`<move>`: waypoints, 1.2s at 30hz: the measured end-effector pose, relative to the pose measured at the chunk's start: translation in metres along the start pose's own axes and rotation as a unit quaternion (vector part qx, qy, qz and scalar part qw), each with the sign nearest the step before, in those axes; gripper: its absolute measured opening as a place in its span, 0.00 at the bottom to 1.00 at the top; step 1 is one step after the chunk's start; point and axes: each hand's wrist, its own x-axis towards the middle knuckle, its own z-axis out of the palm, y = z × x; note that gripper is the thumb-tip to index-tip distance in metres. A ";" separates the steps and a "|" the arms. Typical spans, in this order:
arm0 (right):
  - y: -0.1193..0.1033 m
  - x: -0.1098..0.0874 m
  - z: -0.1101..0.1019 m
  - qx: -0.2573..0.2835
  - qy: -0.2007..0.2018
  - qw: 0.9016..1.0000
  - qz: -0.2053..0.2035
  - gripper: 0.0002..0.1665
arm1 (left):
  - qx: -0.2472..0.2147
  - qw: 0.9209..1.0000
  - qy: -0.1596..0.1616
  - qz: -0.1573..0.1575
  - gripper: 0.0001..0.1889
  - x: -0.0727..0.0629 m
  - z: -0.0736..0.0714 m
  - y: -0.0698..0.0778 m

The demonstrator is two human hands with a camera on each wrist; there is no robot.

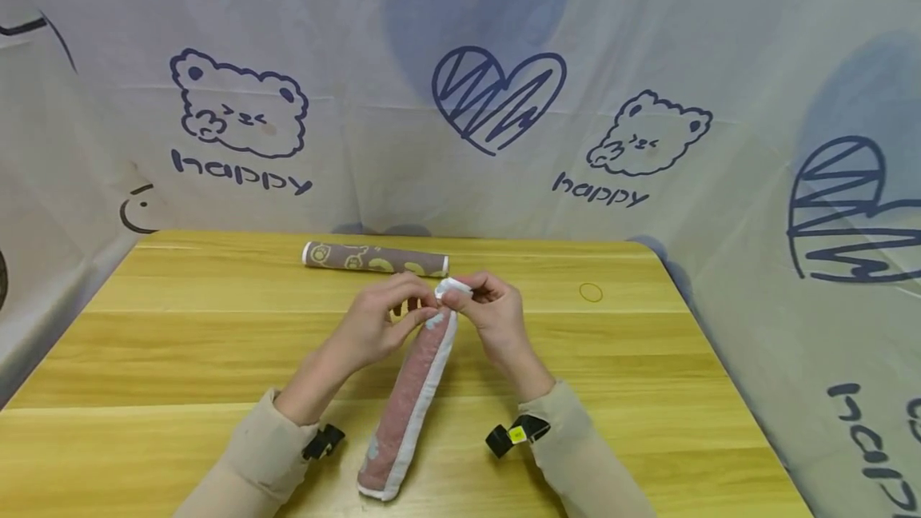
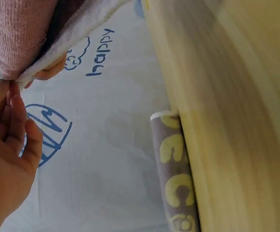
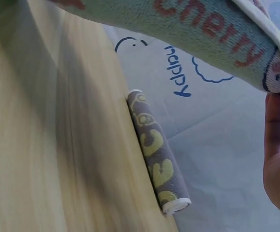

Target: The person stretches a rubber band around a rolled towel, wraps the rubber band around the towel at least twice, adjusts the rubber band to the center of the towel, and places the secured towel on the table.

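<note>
A long, narrow folded towel (image 1: 412, 402), pink with a white border, slants down from both hands toward the table's near side. In the right wrist view its other face (image 3: 202, 36) is pale green with red "Cherry" lettering. My left hand (image 1: 374, 324) pinches the towel's upper end between thumb and fingertips. On the opposite side of that end, my right hand (image 1: 501, 322) holds the turned-over white corner between thumb and fingers. The left wrist view shows the pink layer (image 2: 21, 36) hanging above the left hand's thumb.
A grey rolled towel (image 1: 374, 258) with yellow lettering and white ends lies near the table's back edge. A thin yellowish rubber band (image 1: 591, 301) rests at the right of the wooden table (image 1: 216, 342). Printed cloth (image 1: 360, 22) hangs behind the table.
</note>
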 end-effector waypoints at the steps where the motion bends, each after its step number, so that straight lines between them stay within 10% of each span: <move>1: 0.001 0.000 0.001 -0.003 0.005 1.000 -0.005 0.22 | -0.008 1.000 -0.009 -0.011 0.09 0.000 0.001 0.000; 14: 0.008 0.006 -0.004 -0.007 0.035 0.999 -0.023 0.14 | -0.069 0.992 -0.086 -0.069 0.05 -0.001 0.006 0.005; 20: 0.010 0.008 -0.011 0.002 0.068 0.998 0.005 0.11 | -0.009 0.986 -0.129 -0.104 0.03 -0.001 0.010 0.013; 26: 0.010 0.006 -0.007 0.019 0.020 0.998 0.050 0.07 | 0.067 0.987 -0.084 -0.122 0.04 -0.001 0.007 0.009; 36: 0.006 0.006 -0.015 0.036 -0.108 0.990 0.085 0.28 | 0.009 0.989 -0.073 -0.131 0.01 -0.003 -0.001 0.004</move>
